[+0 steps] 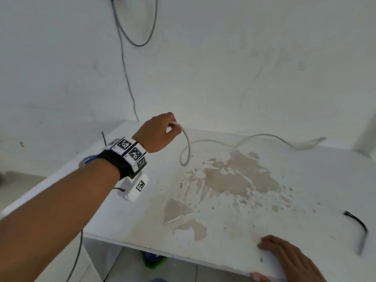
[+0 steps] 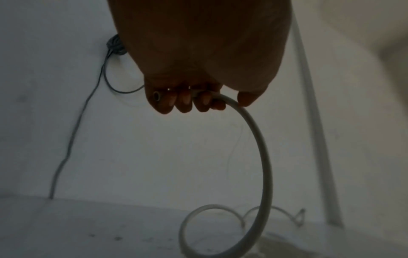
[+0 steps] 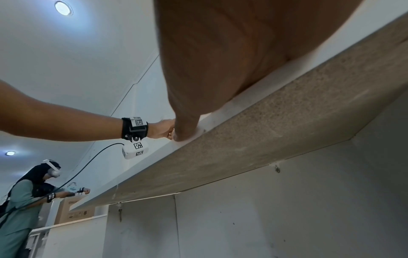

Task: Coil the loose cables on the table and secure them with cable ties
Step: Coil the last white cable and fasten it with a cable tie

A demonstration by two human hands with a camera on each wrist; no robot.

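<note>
A white cable (image 1: 213,141) lies in curves across the back of the white table (image 1: 305,180), its far end near the back right. My left hand (image 1: 160,133) grips one end of it, lifted above the table's back left. In the left wrist view the fingers (image 2: 185,101) curl round the cable (image 2: 262,150), which arcs down into a loop on the table. A black cable tie (image 1: 360,226) lies bent at the right edge. My right hand (image 1: 289,259) rests flat on the table's front edge (image 3: 243,144), thumb under the rim, holding nothing.
A grey cable (image 1: 126,64) hangs down the white wall behind the table. The tabletop has a large patch of worn, brownish surface (image 1: 230,180). Another person (image 3: 26,195) stands far left in the right wrist view. A green object (image 1: 152,260) sits on the floor below.
</note>
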